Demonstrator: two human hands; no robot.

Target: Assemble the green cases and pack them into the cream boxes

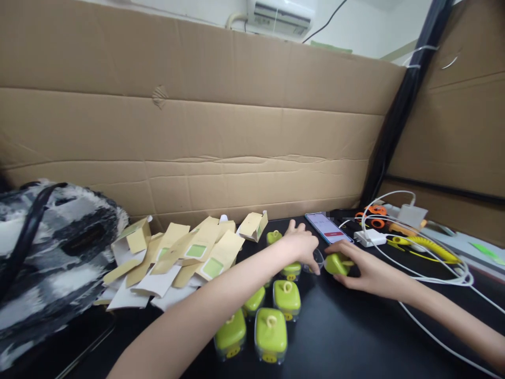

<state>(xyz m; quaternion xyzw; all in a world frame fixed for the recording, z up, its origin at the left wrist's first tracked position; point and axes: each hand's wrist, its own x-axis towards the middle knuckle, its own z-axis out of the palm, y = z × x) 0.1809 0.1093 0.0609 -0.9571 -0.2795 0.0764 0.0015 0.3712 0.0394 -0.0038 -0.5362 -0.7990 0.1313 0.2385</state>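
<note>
On the black table, mid-right, the right hand wraps a green piece, fingers curled around it, pressing it to the tabletop. Left hand lies just beside it, palm down, fingers bent over a clear shell — whether it grips the shell or only rests on it I cannot tell. The two hands nearly touch.

Under and in front of the left forearm: a cluster of green-lidded cases, each with a small loop on top and a yellow face at the base, standing upright in loose rows. The forearm crosses over several and hides part of them. One more green case stands apart behind the left hand.

Left of the cases — a heap of flattened tan cartons with green windows, some white insides showing. Farther left, a furry black-and-white bag with a dark strap.

Behind the hands, a phone lies face up, screen lit. To its right a white charger, white cables looping across the table, a yellow coiled cord, orange scissors.

Cardboard wall closes off the back and right side.
</note>
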